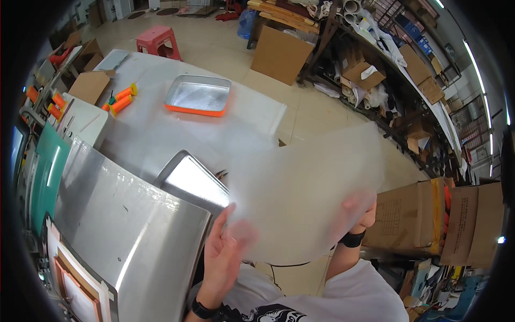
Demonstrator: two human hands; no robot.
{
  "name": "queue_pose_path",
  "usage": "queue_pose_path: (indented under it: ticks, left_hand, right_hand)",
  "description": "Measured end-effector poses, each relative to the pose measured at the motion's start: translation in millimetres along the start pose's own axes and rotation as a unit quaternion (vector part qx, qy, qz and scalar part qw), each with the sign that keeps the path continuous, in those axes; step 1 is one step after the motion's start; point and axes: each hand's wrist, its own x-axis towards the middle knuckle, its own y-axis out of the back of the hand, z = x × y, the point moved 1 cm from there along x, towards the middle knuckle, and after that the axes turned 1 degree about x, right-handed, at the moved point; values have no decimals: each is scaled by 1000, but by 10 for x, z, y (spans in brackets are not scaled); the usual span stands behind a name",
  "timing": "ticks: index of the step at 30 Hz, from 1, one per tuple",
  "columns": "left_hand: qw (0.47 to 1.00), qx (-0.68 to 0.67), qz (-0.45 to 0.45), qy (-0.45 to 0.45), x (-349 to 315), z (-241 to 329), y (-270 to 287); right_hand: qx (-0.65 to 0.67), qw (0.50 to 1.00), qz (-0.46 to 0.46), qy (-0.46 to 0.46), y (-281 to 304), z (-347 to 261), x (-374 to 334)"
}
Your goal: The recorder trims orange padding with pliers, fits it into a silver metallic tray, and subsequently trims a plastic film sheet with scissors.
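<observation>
A translucent, frosted sheet (303,193), perhaps thin plastic, is held up in front of me, its far edge blurred. My left hand (225,244) pinches its near left side, with thumb and fingertips partly veiled behind it. At the right side my right hand (360,214) grips the sheet's edge; most of those fingers show only dimly through it. Just beyond my left hand, a shallow silver metal tray (196,180) lies partly hidden under the sheet. Farther off on the white table (145,134) stands a second metal tray (197,95) with an orange lower edge.
A curved metal panel (129,214) fills the left side near me, beside a green panel (49,172). Orange thread spools (122,102) lie at the table's left. Cardboard boxes (402,220) stack on my right. A red stool (159,43) stands behind the table.
</observation>
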Motion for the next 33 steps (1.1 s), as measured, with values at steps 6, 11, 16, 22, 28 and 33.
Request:
queue_pose_path:
  ticks: [6,11,16,22,28,33]
  left_hand:
    - [990,110,33,-78,-284,155,15]
    - [973,170,52,-144,-493,309,-108]
    - [959,207,48,-189,-711,469,-151]
    - [948,187,107,-234,-943,659,-153]
    - [915,190,158,-318,-1309,837,30]
    - [891,195,224,-345,-1697,868,213]
  right_hand:
    - [-67,997,-32,-37,-3,-245,-29]
    - [-59,993,-102,5,-154,-368,87]
    - [-31,988,-146,-31,-477,-482,156]
    - [-171,978,-114,-46,-1002,-564,432]
    - [-84,976,-198,-29,-1772,-595,500]
    - [-57,953,-297,0,-2089,-599,491]
